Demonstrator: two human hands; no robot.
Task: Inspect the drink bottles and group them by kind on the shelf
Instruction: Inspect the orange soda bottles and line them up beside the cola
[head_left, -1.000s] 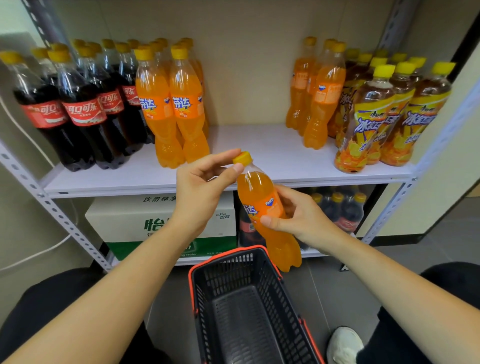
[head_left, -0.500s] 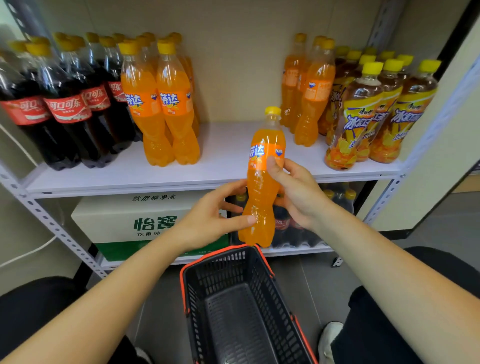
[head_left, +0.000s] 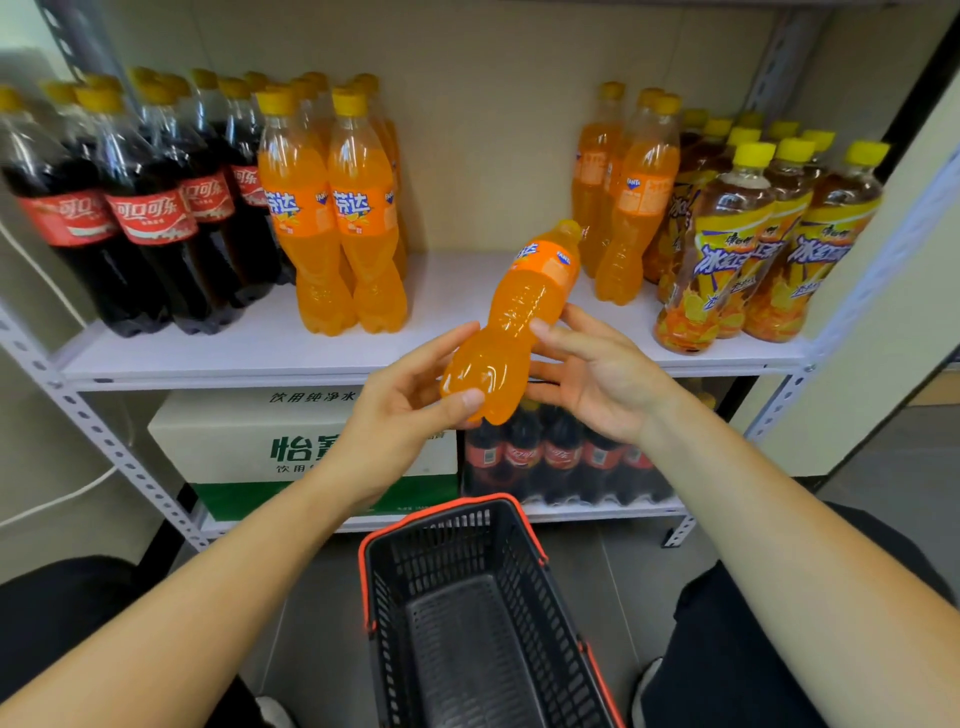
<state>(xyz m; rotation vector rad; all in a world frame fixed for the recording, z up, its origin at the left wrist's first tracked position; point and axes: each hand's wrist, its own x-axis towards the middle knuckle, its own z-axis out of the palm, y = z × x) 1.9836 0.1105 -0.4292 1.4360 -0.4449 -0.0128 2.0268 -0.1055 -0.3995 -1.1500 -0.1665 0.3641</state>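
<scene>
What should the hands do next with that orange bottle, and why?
Probably stand the orange bottle upright on the shelf beside the orange sodas: it is tilted, the left hand grips its base, and its label and yellow cap match theirs.

可口可乐 on cola bottles, 芬达 on orange bottles, 冰红 on tea bottles, 饮用纯净水 on carton
</scene>
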